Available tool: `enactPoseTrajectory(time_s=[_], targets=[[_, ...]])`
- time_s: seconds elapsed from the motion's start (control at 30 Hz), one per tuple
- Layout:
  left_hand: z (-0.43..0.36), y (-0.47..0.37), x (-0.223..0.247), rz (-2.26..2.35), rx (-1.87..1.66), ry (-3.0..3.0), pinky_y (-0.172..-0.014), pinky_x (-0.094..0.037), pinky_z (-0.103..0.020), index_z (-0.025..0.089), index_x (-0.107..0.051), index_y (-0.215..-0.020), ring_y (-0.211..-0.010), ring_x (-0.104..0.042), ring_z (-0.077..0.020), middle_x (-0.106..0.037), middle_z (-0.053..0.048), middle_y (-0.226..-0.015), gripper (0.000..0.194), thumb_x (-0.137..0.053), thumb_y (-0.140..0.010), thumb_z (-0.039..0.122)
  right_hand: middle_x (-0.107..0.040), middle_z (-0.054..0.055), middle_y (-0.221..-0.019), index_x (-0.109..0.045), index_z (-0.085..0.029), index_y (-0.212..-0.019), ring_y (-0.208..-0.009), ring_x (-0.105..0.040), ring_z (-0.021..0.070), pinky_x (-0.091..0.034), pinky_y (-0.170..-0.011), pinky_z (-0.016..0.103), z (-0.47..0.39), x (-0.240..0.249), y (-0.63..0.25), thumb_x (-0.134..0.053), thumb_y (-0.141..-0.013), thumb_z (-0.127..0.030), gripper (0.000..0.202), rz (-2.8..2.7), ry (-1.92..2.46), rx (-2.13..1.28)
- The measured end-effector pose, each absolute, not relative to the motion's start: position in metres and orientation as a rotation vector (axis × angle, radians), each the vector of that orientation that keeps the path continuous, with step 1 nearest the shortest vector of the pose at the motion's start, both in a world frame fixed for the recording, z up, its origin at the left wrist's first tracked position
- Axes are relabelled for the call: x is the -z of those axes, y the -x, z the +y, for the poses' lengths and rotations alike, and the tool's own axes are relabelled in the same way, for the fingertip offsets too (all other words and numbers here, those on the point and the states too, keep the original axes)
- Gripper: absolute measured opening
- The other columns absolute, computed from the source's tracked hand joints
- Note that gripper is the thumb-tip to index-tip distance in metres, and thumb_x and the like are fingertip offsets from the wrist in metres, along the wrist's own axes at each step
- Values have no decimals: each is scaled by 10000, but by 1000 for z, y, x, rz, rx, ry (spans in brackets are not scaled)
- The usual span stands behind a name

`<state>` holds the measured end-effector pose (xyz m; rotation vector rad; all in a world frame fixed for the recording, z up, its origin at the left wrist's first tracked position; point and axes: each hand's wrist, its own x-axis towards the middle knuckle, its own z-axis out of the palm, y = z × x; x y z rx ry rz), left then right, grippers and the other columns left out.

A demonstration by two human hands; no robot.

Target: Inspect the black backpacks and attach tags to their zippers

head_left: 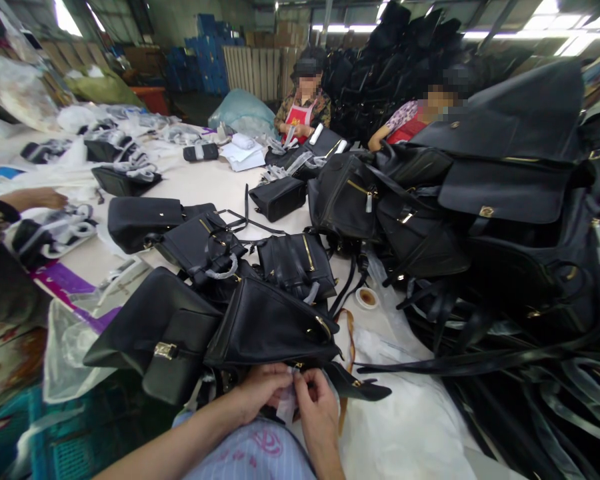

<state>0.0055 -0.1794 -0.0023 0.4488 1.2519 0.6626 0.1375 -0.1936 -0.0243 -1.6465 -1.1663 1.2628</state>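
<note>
At the table's near edge, my left hand (pixel 266 390) and my right hand (pixel 318 407) meet just below a black leather bag (pixel 275 323). Their fingertips are pinched together on a strip of translucent plastic wrap (pixel 286 404) that hangs down between them. A small gold metal piece of the bag shows just above the fingertips; whether the plastic wraps it I cannot tell. The bag lies tilted on its side, with straps spreading to the right. Left of it rests another black bag (pixel 180 333) with a gold clasp on its flap.
More black bags (pixel 295 263) lie ahead, and a tall pile of them (pixel 510 193) rises at right. A small round dish of brown liquid (pixel 367 298) stands near white plastic sheeting (pixel 405 420). Two people sit across the table; another person's arm (pixel 30 198) reaches in at left.
</note>
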Motion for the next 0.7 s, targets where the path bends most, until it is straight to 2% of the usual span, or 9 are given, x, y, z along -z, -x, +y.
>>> enactPoseTrajectory(time_s=[0.13, 0.33, 0.43, 0.57, 0.7], targets=[[-179, -11, 8, 1345, -699, -579, -502, -324, -229, 150, -578, -658, -500, -446, -98, -505, 43, -558, 397, -710, -584, 516, -564, -25, -587, -578, -225, -688, -537, -532, 161, -425, -517, 254, -192, 22, -136, -591, -776, -513, 302, -1151, 1629, -1254], [-179, -13, 11, 1445, -705, -726, -499, -271, -229, 184, -501, -589, -500, -378, -95, -418, 65, -514, 323, -618, -638, 482, -620, 8, -619, -642, -215, -696, -576, -572, 187, -459, -552, 273, -188, 21, -136, -599, -735, -522, 313, -1089, 1598, -1351], [-177, -13, 7, 1522, -668, -811, -512, -278, -228, 189, -483, -564, -506, -371, -97, -412, 67, -497, 275, -596, -676, 412, -606, 4, -588, -660, -209, -700, -544, -558, 182, -449, -527, 274, -187, 22, -137, -614, -719, -512, 307, -1041, 1593, -1418], [-177, -13, 3, 1616, -592, -994, -533, -287, -226, 181, -500, -551, -533, -411, -105, -475, 49, -519, 237, -538, -733, 327, -578, -15, -550, -668, -203, -716, -513, -524, 165, -432, -503, 264, -187, 26, -136, -620, -732, -459, 261, -968, 1548, -1490], [-178, -11, 0, 1671, -527, -1142, -548, -270, -237, 181, -527, -560, -558, -430, -119, -491, 34, -542, 220, -478, -754, 273, -624, -6, -607, -710, -199, -747, -545, -532, 160, -418, -506, 254, -187, 28, -135, -632, -747, -421, 235, -953, 1490, -1451]])
